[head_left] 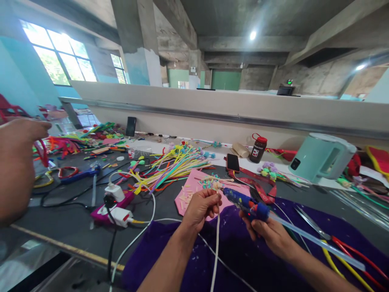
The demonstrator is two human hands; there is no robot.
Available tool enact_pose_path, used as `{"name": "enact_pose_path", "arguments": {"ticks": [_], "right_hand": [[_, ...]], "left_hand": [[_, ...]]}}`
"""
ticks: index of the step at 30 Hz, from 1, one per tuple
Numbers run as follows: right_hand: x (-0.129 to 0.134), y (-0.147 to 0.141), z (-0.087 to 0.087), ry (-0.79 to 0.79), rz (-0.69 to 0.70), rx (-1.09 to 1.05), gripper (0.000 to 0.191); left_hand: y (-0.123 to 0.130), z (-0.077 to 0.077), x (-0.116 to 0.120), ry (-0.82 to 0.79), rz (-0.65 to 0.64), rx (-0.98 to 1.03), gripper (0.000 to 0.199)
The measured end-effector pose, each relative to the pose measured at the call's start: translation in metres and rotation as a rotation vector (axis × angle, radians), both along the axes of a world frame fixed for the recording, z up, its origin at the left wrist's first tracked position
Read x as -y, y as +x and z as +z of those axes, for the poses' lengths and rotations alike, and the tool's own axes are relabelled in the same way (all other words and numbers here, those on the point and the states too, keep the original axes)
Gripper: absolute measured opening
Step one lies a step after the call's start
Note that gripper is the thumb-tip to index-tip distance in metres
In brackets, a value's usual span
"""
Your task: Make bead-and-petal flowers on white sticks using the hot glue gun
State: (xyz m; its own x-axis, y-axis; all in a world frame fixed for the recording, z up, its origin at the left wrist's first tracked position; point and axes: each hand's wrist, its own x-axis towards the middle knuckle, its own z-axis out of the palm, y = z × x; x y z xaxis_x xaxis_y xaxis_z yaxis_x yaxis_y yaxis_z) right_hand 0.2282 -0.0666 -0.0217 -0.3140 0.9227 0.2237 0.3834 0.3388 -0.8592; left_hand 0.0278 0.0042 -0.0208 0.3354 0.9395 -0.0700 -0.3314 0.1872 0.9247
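My left hand [202, 207] pinches the top of a cream-coloured stem [216, 243], which hangs down toward the purple cloth [240, 259]. A small cream flower piece [216, 185] shows just above its fingertips. My right hand [267, 231] is wrapped round a blue glue gun [243, 202], whose nozzle points left at the flower piece. A long clear glue stick [316, 242] sticks out of the gun's back. Under the work lies a pink sheet [182, 202] with short cream pieces and small teal bits on it.
Another person's arm [15, 170] reaches in at the far left. Colourful stems [173, 166] lie mid-table. A power strip [112, 207] with plugs and cables is left of centre. Red-handled scissors [331, 237], a phone [232, 163], a brown bottle [258, 149] and a mint kettle [319, 156] stand or lie rightward.
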Motion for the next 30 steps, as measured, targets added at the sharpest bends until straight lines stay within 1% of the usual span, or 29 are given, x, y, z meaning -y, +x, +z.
{"name": "enact_pose_path", "arguments": {"ticks": [4,8,19,26,30], "right_hand": [[-0.0011,0.0013,-0.0028,0.033,0.000,0.036,0.045],[-0.0025,0.0025,-0.0052,0.058,-0.018,0.056,0.042],[-0.0030,0.0023,-0.0045,0.077,-0.038,0.120,0.043],[-0.0049,0.0032,-0.0066,0.101,-0.051,0.164,0.051],[-0.0043,0.0019,-0.0033,0.132,-0.066,0.198,0.052]], "left_hand": [[0.0009,0.0004,0.0005,-0.007,0.009,-0.012,0.021],[0.0017,0.0013,0.0012,-0.015,0.014,-0.015,0.021],[0.0019,0.0051,0.0025,-0.007,0.017,-0.047,0.020],[0.0016,0.0048,0.0036,0.007,0.017,-0.055,0.018],[0.0017,0.0055,0.0038,0.009,0.022,-0.064,0.019]]}}
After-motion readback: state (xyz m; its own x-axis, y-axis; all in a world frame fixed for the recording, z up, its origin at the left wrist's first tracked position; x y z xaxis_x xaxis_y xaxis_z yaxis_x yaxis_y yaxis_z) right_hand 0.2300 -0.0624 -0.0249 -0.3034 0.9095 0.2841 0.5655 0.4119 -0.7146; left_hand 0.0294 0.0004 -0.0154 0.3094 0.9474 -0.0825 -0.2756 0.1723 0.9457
